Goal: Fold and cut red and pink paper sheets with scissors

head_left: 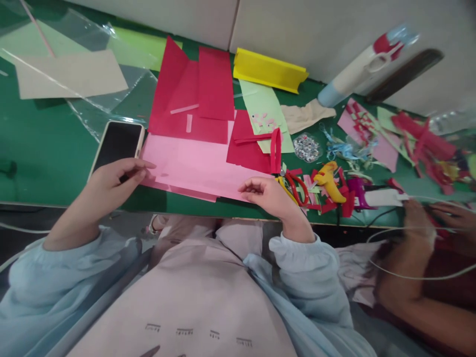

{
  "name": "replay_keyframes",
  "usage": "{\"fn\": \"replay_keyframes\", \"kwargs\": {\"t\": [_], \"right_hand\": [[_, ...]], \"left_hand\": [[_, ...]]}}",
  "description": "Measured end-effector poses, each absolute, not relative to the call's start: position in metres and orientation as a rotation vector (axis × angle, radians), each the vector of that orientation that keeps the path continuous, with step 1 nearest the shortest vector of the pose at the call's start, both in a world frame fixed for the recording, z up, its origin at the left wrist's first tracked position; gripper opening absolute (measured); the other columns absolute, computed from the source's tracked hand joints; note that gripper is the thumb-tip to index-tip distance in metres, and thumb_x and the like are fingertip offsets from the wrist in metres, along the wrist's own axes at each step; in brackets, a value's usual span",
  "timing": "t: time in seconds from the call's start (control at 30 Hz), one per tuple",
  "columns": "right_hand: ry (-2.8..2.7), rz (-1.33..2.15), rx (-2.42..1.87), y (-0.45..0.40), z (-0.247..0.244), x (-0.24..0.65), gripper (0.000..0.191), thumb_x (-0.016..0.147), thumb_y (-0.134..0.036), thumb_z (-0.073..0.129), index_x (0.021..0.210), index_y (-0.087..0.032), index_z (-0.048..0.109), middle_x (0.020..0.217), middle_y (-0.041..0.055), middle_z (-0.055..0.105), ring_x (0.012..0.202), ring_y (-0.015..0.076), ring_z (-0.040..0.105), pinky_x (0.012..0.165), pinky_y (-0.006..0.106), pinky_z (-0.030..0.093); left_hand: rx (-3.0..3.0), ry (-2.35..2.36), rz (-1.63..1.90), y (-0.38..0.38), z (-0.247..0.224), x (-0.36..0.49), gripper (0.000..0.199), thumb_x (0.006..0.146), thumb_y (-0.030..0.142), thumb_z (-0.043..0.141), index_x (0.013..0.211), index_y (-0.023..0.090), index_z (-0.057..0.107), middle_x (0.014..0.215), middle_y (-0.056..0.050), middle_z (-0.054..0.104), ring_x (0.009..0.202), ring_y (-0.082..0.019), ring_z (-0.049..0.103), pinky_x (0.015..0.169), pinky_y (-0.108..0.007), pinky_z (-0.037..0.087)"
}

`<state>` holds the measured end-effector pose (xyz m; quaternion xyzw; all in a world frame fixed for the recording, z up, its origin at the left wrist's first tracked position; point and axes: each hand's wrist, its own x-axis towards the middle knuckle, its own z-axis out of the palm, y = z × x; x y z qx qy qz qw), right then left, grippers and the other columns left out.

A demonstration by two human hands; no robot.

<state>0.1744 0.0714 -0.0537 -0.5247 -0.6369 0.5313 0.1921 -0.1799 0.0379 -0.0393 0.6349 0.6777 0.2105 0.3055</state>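
Observation:
A pink sheet (197,166) lies near the front edge of the green table, partly under red sheets (186,94). My left hand (115,183) is at its left end, thumb and forefinger close together at the sheet's edge. At the right end, my right hand (266,193) has its fingers curled in and pinched on the sheet's front edge. Two small pale pink strips rest on the red sheet. A phone (119,145) lies beside my left hand. Just right of my right hand are red-handled scissors (296,188) and a red strip loop (275,151).
A yellow folded piece (269,70), a light green sheet (265,101) and a dish of small beads (307,147) stand behind. Rightward are a yellow glue gun (329,181), paper scraps, a bottle (357,69) and another person's hands (420,218). Clear plastic (130,94) lies left.

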Motion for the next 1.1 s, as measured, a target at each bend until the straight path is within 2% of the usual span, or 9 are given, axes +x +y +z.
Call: {"fn": "replay_keyframes", "kwargs": {"t": [0.27, 0.47, 0.57, 0.7, 0.8, 0.97, 1.1], "right_hand": [[-1.746, 1.548, -1.47, 0.071, -0.06, 0.177, 0.018, 0.071, -0.028, 0.07, 0.084, -0.016, 0.07, 0.08, 0.0042, 0.07, 0.072, 0.0137, 0.062, 0.072, 0.028, 0.052], [-1.741, 1.571, -1.443, 0.071, -0.064, 0.171, 0.016, 0.07, -0.027, 0.071, 0.082, -0.016, 0.069, 0.077, 0.0023, 0.069, 0.069, 0.0118, 0.061, 0.071, 0.027, 0.052], [-1.726, 1.621, -1.394, 0.071, -0.065, 0.165, 0.015, 0.071, -0.024, 0.07, 0.082, -0.015, 0.069, 0.079, 0.0025, 0.07, 0.07, 0.0112, 0.062, 0.072, 0.026, 0.053], [-1.685, 1.713, -1.353, 0.071, -0.064, 0.163, 0.014, 0.074, -0.02, 0.067, 0.086, -0.014, 0.068, 0.083, 0.0045, 0.073, 0.075, 0.0114, 0.066, 0.075, 0.026, 0.055], [-1.614, 1.781, -1.372, 0.07, -0.062, 0.171, 0.014, 0.08, -0.018, 0.059, 0.091, -0.014, 0.066, 0.083, 0.0058, 0.074, 0.072, 0.0109, 0.068, 0.073, 0.026, 0.056], [-1.629, 1.566, -1.517, 0.062, -0.057, 0.2, 0.016, 0.084, -0.017, 0.056, 0.095, -0.014, 0.067, 0.086, 0.0072, 0.075, 0.075, 0.0131, 0.07, 0.073, 0.027, 0.056], [-1.824, 1.23, -1.679, 0.047, -0.049, 0.22, 0.018, 0.083, -0.021, 0.062, 0.098, -0.017, 0.07, 0.09, 0.0062, 0.075, 0.08, 0.0159, 0.07, 0.074, 0.028, 0.053]], "left_hand": [[1.855, 1.826, 0.45, 0.033, -0.042, -0.182, 0.049, 0.086, 0.056, 0.046, 0.107, 0.021, 0.073, 0.108, -0.008, 0.074, 0.091, -0.022, 0.064, 0.073, -0.03, 0.046], [1.905, 1.748, 0.468, 0.034, -0.045, -0.182, 0.046, 0.088, 0.057, 0.046, 0.101, 0.022, 0.074, 0.104, -0.007, 0.074, 0.091, -0.022, 0.064, 0.077, -0.031, 0.046], [1.97, 1.747, 0.372, 0.036, -0.048, -0.184, 0.043, 0.085, 0.059, 0.052, 0.094, 0.023, 0.073, 0.092, -0.006, 0.072, 0.081, -0.019, 0.06, 0.069, -0.029, 0.042], [2.065, 1.765, 0.245, 0.041, -0.05, -0.184, 0.042, 0.086, 0.056, 0.048, 0.082, 0.021, 0.07, 0.069, -0.004, 0.063, 0.066, -0.018, 0.052, 0.061, -0.029, 0.036], [2.133, 1.78, 0.202, 0.043, -0.051, -0.183, 0.043, 0.086, 0.055, 0.046, 0.079, 0.02, 0.07, 0.064, -0.003, 0.06, 0.062, -0.018, 0.051, 0.06, -0.03, 0.034], [2.236, 1.824, 0.152, 0.046, -0.054, -0.183, 0.043, 0.085, 0.057, 0.044, 0.072, 0.023, 0.066, 0.068, -0.004, 0.066, 0.064, -0.021, 0.055, 0.059, -0.03, 0.034], [2.279, 1.861, 0.111, 0.046, -0.056, -0.182, 0.045, 0.085, 0.058, 0.04, 0.074, 0.023, 0.067, 0.069, -0.005, 0.067, 0.067, -0.024, 0.059, 0.058, -0.031, 0.035]]}}
